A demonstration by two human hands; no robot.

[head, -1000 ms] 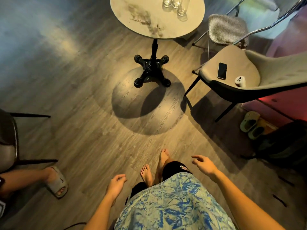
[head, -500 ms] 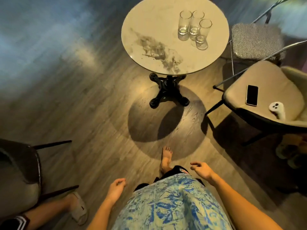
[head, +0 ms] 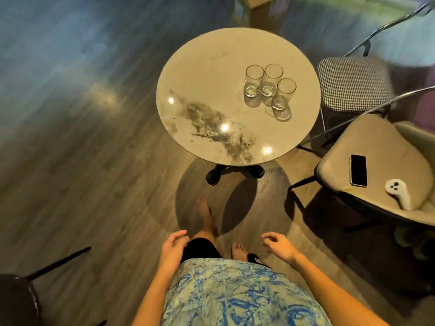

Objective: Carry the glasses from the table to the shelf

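Observation:
Three clear drinking glasses stand close together on the right part of a round marble table (head: 202, 74): a left glass (head: 253, 83), a middle glass (head: 271, 79) and a right glass (head: 283, 95). My left hand (head: 173, 248) hangs low in front of my patterned shirt, fingers loosely curled and empty. My right hand (head: 279, 247) is at the same height, fingers apart and empty. Both hands are well short of the table, over the wooden floor. No shelf is in view.
A beige armchair (head: 386, 147) stands right of the table with a black phone (head: 358, 170) and a white controller (head: 399, 191) on its seat. A houndstooth chair (head: 353, 83) sits behind it. A dark chair (head: 21, 297) is at the bottom left. A cardboard box (head: 261, 5) lies beyond the table.
I have walked toward the table, which now sits nearer and fuller in view with all three glasses showing. The other person's leg at the lower left has left the frame. My hands stay empty.

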